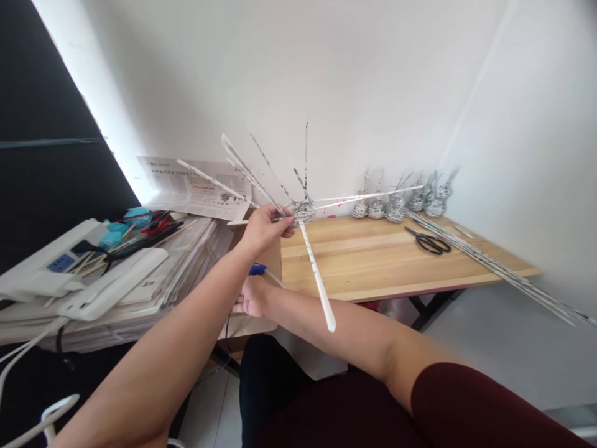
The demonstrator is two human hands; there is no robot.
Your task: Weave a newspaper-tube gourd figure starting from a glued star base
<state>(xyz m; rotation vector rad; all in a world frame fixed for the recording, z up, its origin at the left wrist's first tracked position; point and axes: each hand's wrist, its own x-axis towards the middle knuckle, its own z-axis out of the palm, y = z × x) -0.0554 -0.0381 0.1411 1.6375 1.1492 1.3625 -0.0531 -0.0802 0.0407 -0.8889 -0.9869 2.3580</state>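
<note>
My left hand (pixel 267 231) pinches a small woven piece (pixel 303 210) made of rolled newspaper strips, held up above the table. Long loose paper rods fan out from it in several directions, and one white rod (pixel 316 280) points down toward me. Lower down, my right hand (pixel 254 298) is crossed under my left arm. Its fingers are curled and partly hidden around what looks like a blue glue gun (pixel 256 269), whose pale stick sticks out backward over the wrist.
Several woven paper pieces (pixel 395 205) stand along the wall at the back right. Black-handled scissors (pixel 433 242) lie beside a bundle of long paper rods (pixel 494 264) that overhangs the wooden table (pixel 354 255). At left, a newspaper stack (pixel 186 274) carries a white power strip (pixel 51 261).
</note>
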